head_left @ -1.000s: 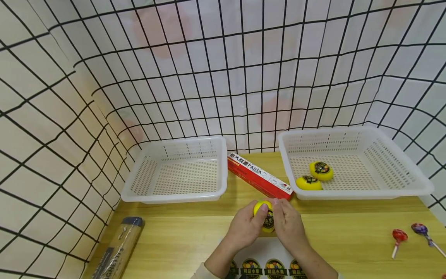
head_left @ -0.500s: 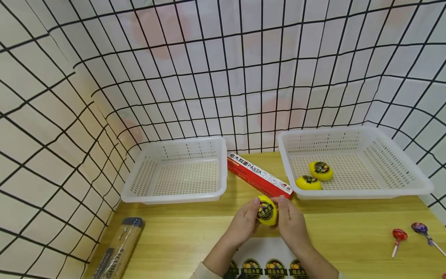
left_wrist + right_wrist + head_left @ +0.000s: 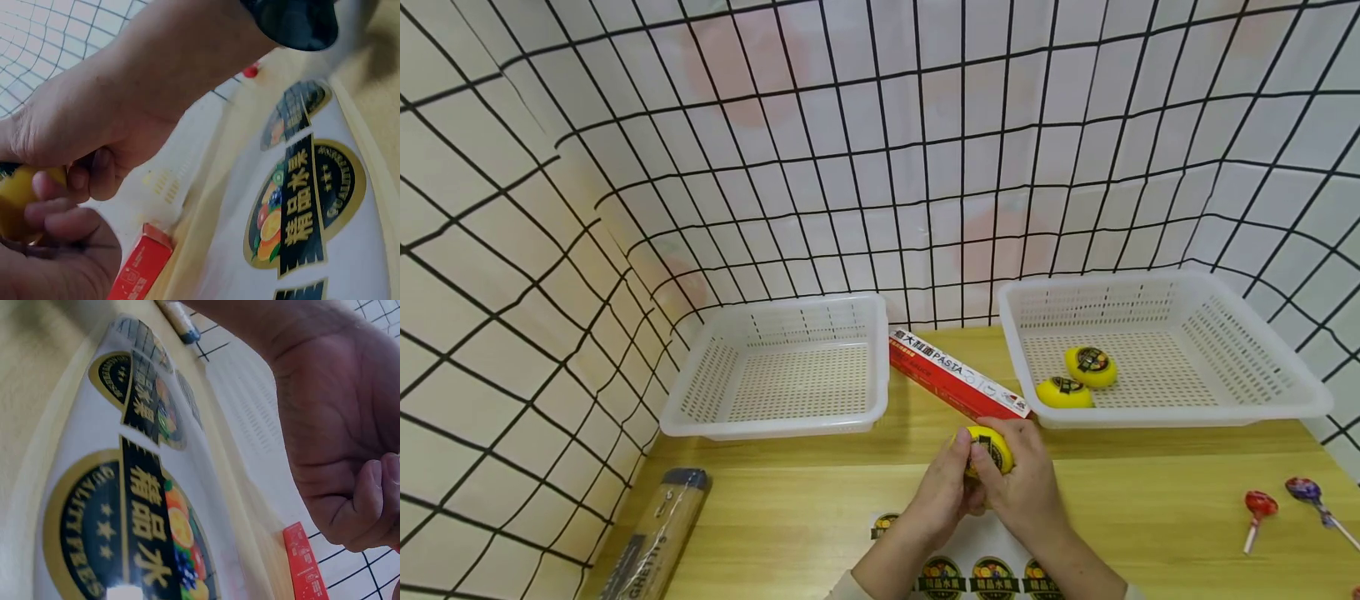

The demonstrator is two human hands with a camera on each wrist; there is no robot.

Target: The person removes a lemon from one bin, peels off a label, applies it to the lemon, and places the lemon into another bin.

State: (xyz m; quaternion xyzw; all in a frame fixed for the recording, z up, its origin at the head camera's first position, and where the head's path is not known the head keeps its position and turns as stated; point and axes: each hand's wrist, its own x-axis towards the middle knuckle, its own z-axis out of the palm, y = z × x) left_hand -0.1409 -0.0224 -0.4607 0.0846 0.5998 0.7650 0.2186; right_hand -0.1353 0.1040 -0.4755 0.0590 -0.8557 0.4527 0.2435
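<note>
Both hands hold a yellow lemon [image 3: 1004,450] low over the table, in front of the red pasta box [image 3: 958,379]. A dark round fruit label [image 3: 990,444] shows on its upper face. The left hand [image 3: 942,490] grips the lemon's near left side, thumb up against it. From the right, the right hand [image 3: 1028,482] wraps round it, its thumb lying across the label. In the left wrist view part of the lemon [image 3: 17,199] shows between the fingers; in the right wrist view it is hidden behind the curled fingers. Below the hands lies a white sheet of matching labels [image 3: 967,547].
Two labelled lemons [image 3: 1092,367] lie in the right white basket [image 3: 1165,417]. Another white basket [image 3: 775,427] stands at the left. A spaghetti packet [image 3: 658,533] lies at front left, a red lollipop [image 3: 1258,506] and a purple lollipop [image 3: 1303,490] at right. Black wire grid [image 3: 925,167] encloses the table.
The lemon has been turned in the hands, and the right thumb has come over its label. The left hand has shifted right, uncovering another label at the sheet's left edge.
</note>
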